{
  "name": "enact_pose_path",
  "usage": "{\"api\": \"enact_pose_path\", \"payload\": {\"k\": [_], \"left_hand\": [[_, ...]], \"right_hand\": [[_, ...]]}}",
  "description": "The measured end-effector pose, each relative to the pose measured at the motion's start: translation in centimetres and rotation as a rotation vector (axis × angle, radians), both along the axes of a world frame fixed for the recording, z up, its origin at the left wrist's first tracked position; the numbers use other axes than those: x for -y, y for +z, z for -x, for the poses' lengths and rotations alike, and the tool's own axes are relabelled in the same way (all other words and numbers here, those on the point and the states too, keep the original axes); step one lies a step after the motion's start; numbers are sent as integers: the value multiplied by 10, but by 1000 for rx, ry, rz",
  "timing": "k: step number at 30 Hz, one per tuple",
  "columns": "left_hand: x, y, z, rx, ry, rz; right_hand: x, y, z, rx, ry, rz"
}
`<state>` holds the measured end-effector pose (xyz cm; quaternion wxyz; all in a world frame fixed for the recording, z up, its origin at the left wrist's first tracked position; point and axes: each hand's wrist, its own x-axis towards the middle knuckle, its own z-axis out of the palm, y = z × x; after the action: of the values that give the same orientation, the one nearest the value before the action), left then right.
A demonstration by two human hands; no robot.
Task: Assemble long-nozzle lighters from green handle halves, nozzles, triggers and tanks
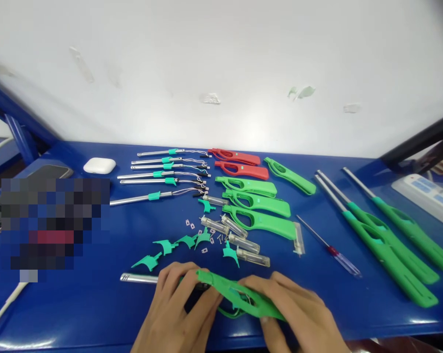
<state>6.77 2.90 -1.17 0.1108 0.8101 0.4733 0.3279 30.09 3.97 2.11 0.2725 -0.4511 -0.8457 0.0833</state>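
Observation:
At the table's near edge, my left hand (177, 306) and my right hand (297, 306) grip a green long-necked lighter (243, 296) between them. My left fingers close round its front end, where a metal tube (137, 278) sticks out to the left. The right hand wraps the handle end, thumb below and fingers on top. Thin wires and a teal trigger show in the gap of the casing. Just beyond lie loose teal triggers (164, 246), clear fuel tanks (253, 257) and tiny metal clips and screws (212, 239).
Metal tubes with wires (162, 175) line the back left, beside red casings (243, 170) and green casings (261, 223). A screwdriver (333, 251) and assembled green lighters (383, 245) lie right, near a power strip (427, 196). A white earbud case (99, 165) and phone (48, 171) are left.

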Motion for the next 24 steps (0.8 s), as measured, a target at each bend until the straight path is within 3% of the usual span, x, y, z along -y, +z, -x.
{"api": "enact_pose_path", "payload": {"k": [4,9,12,18,24], "left_hand": [[0,2,-1,47,-11,14],[-3,4,5,-47,-80,-5],[-3,3,7,-34,-81,26],[-3,1,7,-2,-85,23],[0,2,3,-8,-56,13]], "right_hand": [[0,-1,1,9,-8,12],[-1,-3,0,-2,-8,-1],[-3,-2,0,-51,35,-10],[0,-5,-4,-80,120,128],[3,-13,-5,-31,114,118]]}}
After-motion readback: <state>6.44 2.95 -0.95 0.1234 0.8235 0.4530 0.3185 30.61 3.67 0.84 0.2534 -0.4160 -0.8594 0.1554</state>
